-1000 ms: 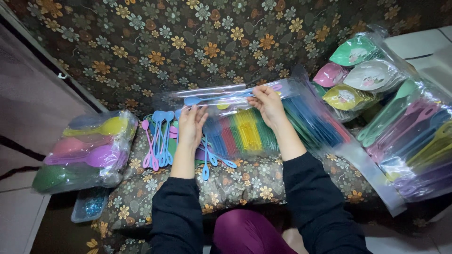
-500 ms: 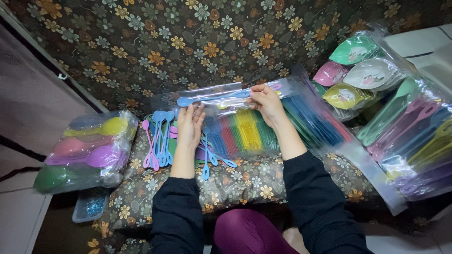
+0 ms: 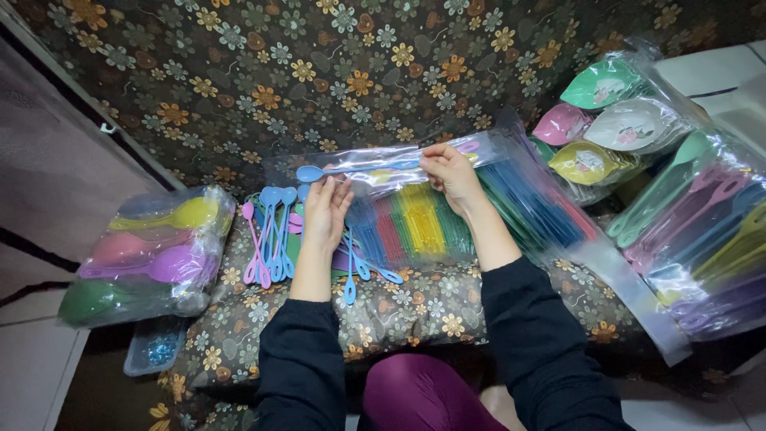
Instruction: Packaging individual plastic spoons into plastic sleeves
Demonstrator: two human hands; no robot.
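At centre frame a narrow clear plastic sleeve [image 3: 383, 166], glossy and crinkled, is pinched at its right end by the right hand [image 3: 451, 172], while the left hand [image 3: 323, 211] is laid flat, fingers extended, just below its left end, gripping nothing. Since half a second ago the sleeve has been held at much the same height, so a packing step appears under way. A blue spoon [image 3: 319, 172] is seen inside it. Thin pastel loose spoons [image 3: 267, 239] are spread on the floral cushion [image 3: 415, 311] at left.
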